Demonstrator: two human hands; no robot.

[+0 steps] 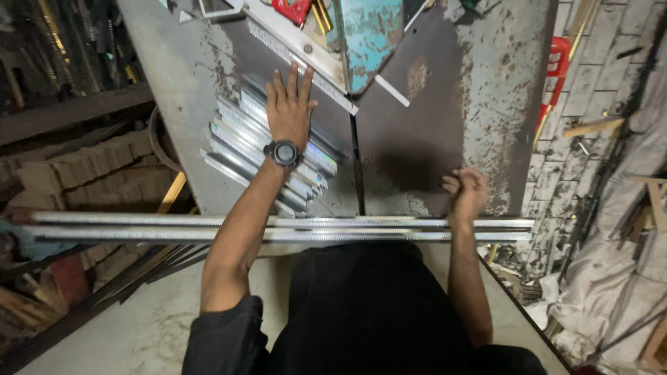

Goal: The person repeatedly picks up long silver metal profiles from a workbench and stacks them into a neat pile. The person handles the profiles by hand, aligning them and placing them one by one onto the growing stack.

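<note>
The short cut profiles (267, 149) are shiny silver, like the long bars (278, 228); the table (486, 76) is grey steel blotched with rust, the machine housing (368, 35) chipped teal, the wristwatch (283, 153) black

Rusty metal table (500, 90): cut aluminium profiles (240, 142), long bars (139, 226).
</note>
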